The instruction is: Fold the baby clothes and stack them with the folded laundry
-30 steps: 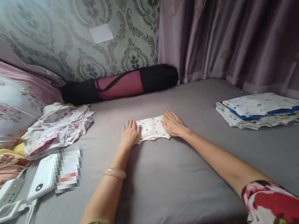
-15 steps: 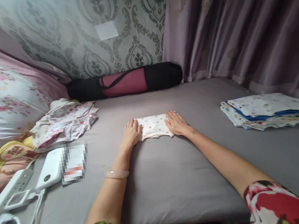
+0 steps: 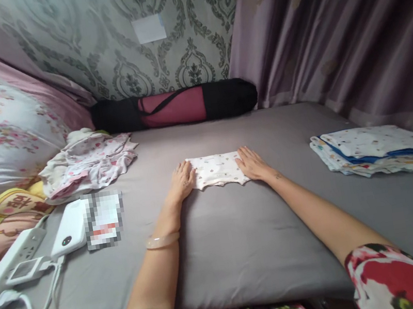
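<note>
Under left hand (image 3: 182,181), printed cloth (image 3: 217,170) partly hidden.

Grey damask-patterned wall (image 3: 94,41) – mauve curtain (image 3: 314,43) at right – behind a grey-sheeted bed (image 3: 244,242).

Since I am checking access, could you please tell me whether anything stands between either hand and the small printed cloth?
Nothing visible does: the left hand touches the printed cloth at its left edge, the right hand at its right. The folded stack lies apart, to the right.
</note>
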`<state>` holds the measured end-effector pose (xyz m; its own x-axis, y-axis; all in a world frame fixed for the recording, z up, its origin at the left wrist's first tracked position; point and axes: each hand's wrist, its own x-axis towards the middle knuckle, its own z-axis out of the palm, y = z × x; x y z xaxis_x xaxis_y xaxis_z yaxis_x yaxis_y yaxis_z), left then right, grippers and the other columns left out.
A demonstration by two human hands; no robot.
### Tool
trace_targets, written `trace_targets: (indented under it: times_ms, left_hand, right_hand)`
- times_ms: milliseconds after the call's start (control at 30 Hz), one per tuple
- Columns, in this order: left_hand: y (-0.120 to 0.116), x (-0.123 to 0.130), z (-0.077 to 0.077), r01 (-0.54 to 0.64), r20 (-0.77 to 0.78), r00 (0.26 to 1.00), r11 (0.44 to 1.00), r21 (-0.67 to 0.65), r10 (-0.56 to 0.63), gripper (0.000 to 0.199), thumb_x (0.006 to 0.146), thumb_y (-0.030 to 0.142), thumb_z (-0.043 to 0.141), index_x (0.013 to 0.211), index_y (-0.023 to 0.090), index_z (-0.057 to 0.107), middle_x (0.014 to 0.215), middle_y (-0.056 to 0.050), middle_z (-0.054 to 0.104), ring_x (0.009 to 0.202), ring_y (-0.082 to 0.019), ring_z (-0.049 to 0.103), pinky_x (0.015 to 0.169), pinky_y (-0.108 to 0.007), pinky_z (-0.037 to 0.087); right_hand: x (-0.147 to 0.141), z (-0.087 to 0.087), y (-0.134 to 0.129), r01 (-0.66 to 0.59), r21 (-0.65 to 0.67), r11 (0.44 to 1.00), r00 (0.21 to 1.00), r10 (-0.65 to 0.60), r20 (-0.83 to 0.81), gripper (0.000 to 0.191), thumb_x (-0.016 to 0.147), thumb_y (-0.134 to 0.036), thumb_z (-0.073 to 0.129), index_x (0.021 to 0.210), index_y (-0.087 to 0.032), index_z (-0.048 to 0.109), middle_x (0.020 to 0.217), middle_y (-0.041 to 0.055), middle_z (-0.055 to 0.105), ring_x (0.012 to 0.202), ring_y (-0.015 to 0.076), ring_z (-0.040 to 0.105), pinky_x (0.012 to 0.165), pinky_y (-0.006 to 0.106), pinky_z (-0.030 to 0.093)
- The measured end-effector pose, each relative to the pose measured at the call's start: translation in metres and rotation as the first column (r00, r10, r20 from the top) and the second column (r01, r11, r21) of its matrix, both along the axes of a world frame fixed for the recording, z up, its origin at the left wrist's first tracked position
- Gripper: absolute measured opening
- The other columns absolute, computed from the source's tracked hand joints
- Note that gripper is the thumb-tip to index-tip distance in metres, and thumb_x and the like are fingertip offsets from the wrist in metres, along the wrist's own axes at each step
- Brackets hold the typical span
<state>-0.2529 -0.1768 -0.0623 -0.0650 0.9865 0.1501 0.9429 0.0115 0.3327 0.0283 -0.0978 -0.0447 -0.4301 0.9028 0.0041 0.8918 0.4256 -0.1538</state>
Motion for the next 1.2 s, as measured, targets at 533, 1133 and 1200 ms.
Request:
trace_targets:
  times_ms: [533, 1133, 1200]
  left_hand:
    - [-0.002, -0.005, 0.002, 0.028, 0.114, 0.993, 0.998, 0.058, -0.034, 0.049, 0.097, 0.035, 0.037, 0.141, 0.016, 0.046, 0.149, -0.013, 0.044, 0.141, -0.027, 0.035, 0.118, -0.042, 0.026]
    - [0.002, -0.01, -0.007, -0.063, 0.189, 0.982, 0.98, 0.187, 0.027, 0.042, 0.093, 0.028, 0.043, 0.131, 0.011, 0.05, 0.135, -0.019, 0.055, 0.129, -0.027, 0.048, 0.111, -0.043, 0.036]
    - [0.002, -0.01, -0.006, -0.098, 0.225, 0.973, 0.974, 0.205, 0.051, 0.04, 0.093, 0.027, 0.042, 0.129, 0.012, 0.051, 0.132, -0.018, 0.057, 0.128, -0.027, 0.05, 0.11, -0.043, 0.037]
  right_hand:
    - [-0.049, 0.016, -0.023, -0.139, -0.005, 0.99, 0.99, 0.139, -0.027, 0.063, 0.1, -0.042, 0.016, 0.151, -0.008, 0.03, 0.159, 0.0122, 0.023, 0.148, 0.0227, 0.015, 0.12, 0.042, 0.01]
    - [-0.092, 0.015, -0.03, -0.157, 0.01, 0.988, 0.983, 0.157, -0.097, 0.063, 0.099, -0.04, 0.02, 0.15, -0.004, 0.03, 0.158, 0.0131, 0.025, 0.147, 0.0239, 0.016, 0.12, 0.042, 0.009]
    - [-0.097, 0.01, -0.03, -0.138, 0.016, 0.99, 0.986, 0.139, -0.092, 0.063, 0.099, -0.04, 0.021, 0.15, -0.004, 0.032, 0.158, 0.0131, 0.027, 0.147, 0.024, 0.017, 0.12, 0.042, 0.01]
